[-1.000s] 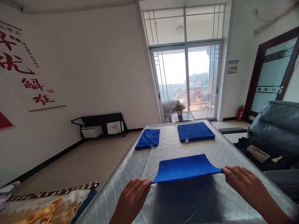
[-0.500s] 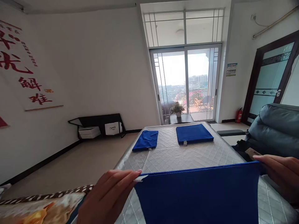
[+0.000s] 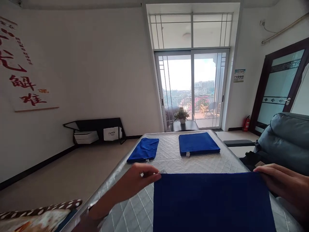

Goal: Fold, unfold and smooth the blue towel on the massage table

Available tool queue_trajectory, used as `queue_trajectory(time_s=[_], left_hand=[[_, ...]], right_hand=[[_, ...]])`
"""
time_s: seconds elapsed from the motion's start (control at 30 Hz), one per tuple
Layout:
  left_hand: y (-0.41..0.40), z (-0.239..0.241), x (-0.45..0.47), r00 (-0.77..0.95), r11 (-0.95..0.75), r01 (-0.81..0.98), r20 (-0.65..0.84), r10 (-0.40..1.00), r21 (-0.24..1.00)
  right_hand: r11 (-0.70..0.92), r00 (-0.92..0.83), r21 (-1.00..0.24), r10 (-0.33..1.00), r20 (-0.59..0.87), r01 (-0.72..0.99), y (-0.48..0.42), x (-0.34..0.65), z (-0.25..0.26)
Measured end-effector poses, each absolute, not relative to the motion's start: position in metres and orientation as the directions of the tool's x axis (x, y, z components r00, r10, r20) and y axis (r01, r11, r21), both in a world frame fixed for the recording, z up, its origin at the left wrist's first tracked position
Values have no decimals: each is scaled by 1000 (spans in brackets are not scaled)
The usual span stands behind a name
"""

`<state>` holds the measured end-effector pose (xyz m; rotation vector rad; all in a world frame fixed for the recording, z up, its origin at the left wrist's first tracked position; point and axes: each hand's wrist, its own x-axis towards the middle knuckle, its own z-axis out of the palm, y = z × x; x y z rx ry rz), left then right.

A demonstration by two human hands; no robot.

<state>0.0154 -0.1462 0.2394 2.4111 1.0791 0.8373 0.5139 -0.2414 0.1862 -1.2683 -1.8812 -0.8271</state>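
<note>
I hold a blue cloth (image 3: 212, 203) stretched out and hanging in front of me above the grey quilted table (image 3: 173, 161). My left hand (image 3: 137, 180) pinches its upper left corner, fingers closed. My right hand (image 3: 283, 182) grips the upper right corner, fingers curled over the edge. Farther back on the table lie two folded blue cloths: a smaller one (image 3: 143, 149) on the left and a larger flat one (image 3: 198, 143) on the right.
A grey sofa (image 3: 287, 138) stands to the right of the table. A patterned cushion (image 3: 33, 219) is at the lower left. Behind the table are a small dark table with a potted plant (image 3: 182, 114) and a sliding glass door (image 3: 193, 87). A low black shelf (image 3: 96, 129) stands along the left wall.
The cloth lay flat on the table a second ago with my hands at its near corners. Both hands have lifted it and spread it wide, so it now hangs upright.
</note>
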Motion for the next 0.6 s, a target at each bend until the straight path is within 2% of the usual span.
queue_trajectory(time_s=[0.1,0.2,0.27,0.33,0.4,0.5,0.6], left_hand=[[-71,239,48,498,-545,535,280,821,645],[10,253,80,418,-546,519,362,833,657],[59,270,100,313,-600,503,517,797,622],[99,286,119,192,-666,447,663,724,598],[128,291,136,71,-710,385,747,660,590],[155,263,157,-2,-702,360,753,658,614],[170,191,171,74,-649,426,691,719,630]], right_hand=[[390,-313,33,682,661,920,-165,530,205],[279,-221,2,754,618,960,-84,534,241],[205,-143,-15,733,665,979,-37,534,271],[161,-59,-63,658,751,985,0,535,299],[162,12,-127,571,821,979,29,538,315],[183,77,-207,540,838,961,65,550,296],[156,113,-262,618,778,952,94,562,224]])
